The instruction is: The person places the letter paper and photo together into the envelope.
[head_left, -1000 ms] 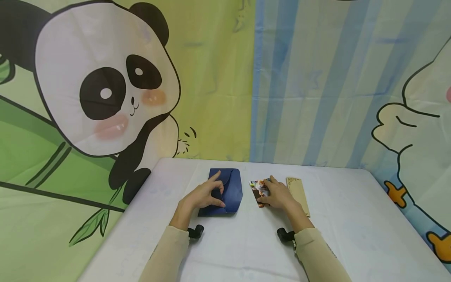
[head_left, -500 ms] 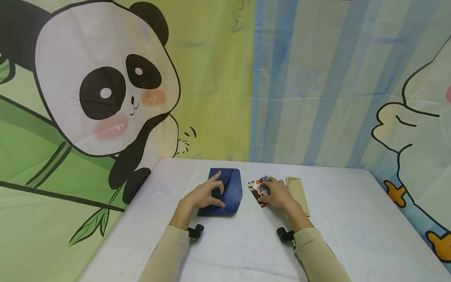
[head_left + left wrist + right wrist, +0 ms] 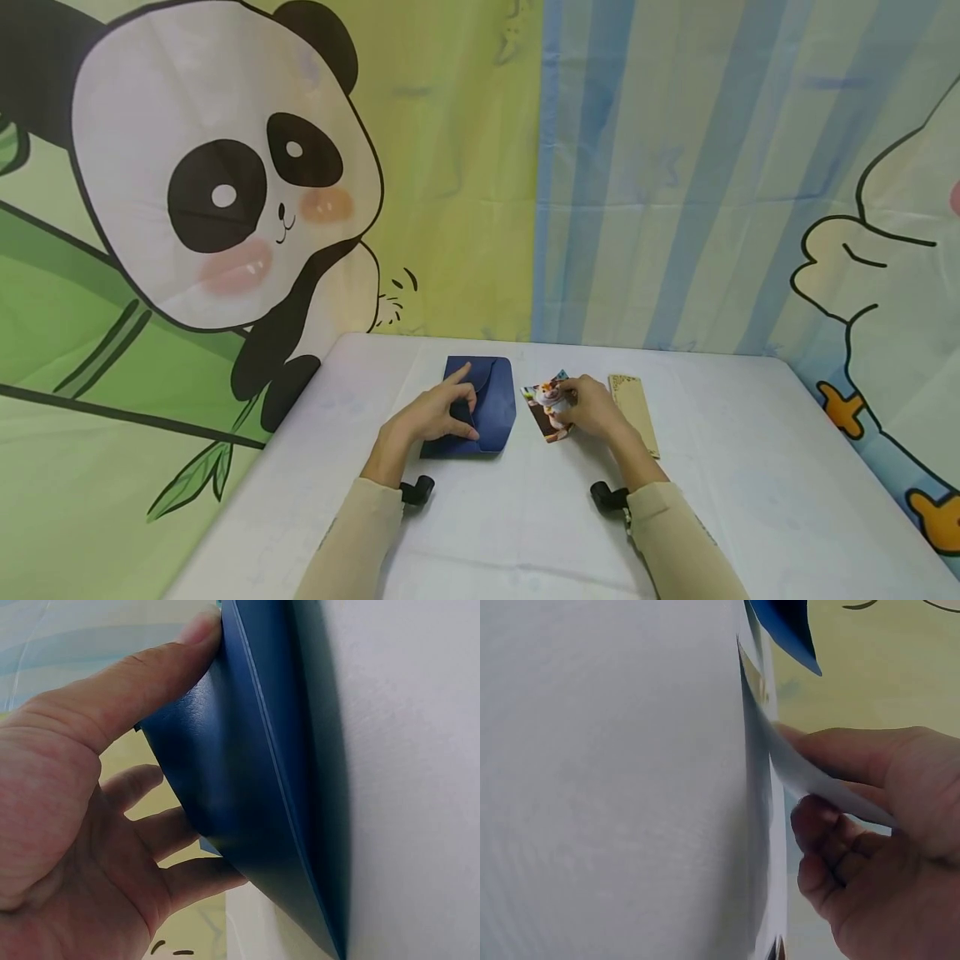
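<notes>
A dark blue envelope [image 3: 495, 414] lies left of centre in the head view, its flap side toward me. My left hand [image 3: 429, 417] holds it, thumb [image 3: 199, 634] pressed on the near edge and fingers spread behind it; in the left wrist view the blue paper bows out from the tabletop. To its right, my right hand [image 3: 595, 408] pinches a colourful photo card [image 3: 545, 407] by its right side. That card's pale back [image 3: 799, 769] curves up off the table in the right wrist view, between thumb and fingers.
A beige card [image 3: 633, 404] with a patterned border lies just right of the right hand, partly behind the wrist. The white-covered table [image 3: 540, 525] ends at a printed backdrop [image 3: 465, 208]. Black wrist mounts [image 3: 417, 490] sit at both cuffs.
The photo card has turned and shifted slightly left, and more of its picture shows. My right fingers have drawn closer together at its right side. The left hand and envelope stay put.
</notes>
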Demonstrator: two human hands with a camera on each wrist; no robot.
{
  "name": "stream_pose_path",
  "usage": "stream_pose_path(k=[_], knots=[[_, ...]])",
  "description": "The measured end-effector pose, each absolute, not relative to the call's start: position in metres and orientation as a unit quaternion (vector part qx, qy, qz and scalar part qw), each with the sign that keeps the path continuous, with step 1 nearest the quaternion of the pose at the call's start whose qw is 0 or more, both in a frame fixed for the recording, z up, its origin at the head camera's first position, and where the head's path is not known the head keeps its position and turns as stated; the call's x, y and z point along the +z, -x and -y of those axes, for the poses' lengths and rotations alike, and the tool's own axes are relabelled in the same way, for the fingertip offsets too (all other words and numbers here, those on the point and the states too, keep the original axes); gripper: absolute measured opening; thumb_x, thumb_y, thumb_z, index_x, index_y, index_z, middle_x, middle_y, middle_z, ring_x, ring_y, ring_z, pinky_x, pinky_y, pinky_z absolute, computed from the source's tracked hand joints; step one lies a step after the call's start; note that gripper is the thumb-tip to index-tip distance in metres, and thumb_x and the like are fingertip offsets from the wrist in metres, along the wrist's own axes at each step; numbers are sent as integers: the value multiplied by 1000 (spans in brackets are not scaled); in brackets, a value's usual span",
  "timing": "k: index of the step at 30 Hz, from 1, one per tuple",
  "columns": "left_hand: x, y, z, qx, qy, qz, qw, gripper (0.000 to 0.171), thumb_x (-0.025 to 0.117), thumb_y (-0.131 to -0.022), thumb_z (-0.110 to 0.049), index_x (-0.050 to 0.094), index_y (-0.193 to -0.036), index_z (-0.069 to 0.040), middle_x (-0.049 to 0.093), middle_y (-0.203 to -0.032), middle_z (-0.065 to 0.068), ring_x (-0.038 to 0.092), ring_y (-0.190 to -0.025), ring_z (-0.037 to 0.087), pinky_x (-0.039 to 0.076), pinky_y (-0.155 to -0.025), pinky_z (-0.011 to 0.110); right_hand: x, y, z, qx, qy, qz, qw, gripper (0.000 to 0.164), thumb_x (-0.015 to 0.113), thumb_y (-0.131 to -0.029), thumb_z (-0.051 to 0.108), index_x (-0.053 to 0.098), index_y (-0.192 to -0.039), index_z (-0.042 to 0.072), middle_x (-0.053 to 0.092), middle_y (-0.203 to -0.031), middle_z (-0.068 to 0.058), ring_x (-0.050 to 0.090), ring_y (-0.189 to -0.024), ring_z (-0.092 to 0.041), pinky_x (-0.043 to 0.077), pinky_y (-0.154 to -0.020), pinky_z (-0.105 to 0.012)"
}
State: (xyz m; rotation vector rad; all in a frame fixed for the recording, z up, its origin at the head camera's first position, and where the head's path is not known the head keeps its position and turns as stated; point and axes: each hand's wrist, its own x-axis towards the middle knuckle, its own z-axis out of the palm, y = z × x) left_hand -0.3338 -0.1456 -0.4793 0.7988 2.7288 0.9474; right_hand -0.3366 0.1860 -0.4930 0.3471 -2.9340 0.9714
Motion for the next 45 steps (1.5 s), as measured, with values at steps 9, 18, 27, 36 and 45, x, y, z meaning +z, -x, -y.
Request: stream_pose_path(k=[9, 18, 27, 36, 45], knots=[[-478, 335, 145, 318, -266, -907, 76, 39, 93, -78, -35, 57, -92, -32, 14, -176, 5, 34, -152, 47, 44, -97, 52, -492, 337, -188, 375, -107, 921, 4, 38, 80, -83, 1, 73, -120, -1, 73, -113, -19, 64, -98, -29, 54, -84, -44], [-479, 332, 145, 319, -263, -907, 81, 39, 93, -78, -35, 58, -94, -29, 13, -176, 7, 33, -152, 48, 44, -97, 53, -490, 338, -187, 429, -102, 897, 11, 39, 75, -90, 4, 72, -128, 5, 69, -131, -21, 61, -104, -28, 48, -74, -32], [-480, 333, 146, 320, -259, -908, 81, 39, 93, -77, -35, 59, -95, -29, 14, -176, 8, 30, -154, 48, 43, -103, 57, -490, 339, -187, 445, -104, 889, 14, 54, 71, -86, -2, 66, -139, 10, 65, -137, -25, 35, -57, -15, 37, -52, -28], [-480, 333, 145, 318, -259, -908, 83, 40, 93, -76, -36, 59, -95, -29, 14, -176, 8, 30, -154, 49, 44, -102, 57, -491, 338, -186, 503, -85, 860, -1, 52, 72, -97, 13, 58, -147, 9, 65, -137, -26, 71, -66, -16, 59, -62, -30], [-480, 333, 145, 320, -261, -907, 82, 40, 94, -76, -34, 59, -95, -29, 15, -176, 9, 31, -153, 49, 43, -104, 59, -488, 340, -186, 475, -92, 875, 10, 58, 74, -94, 8, 56, -150, 11, 65, -136, -27, 40, -47, -11, 40, -49, -26]])
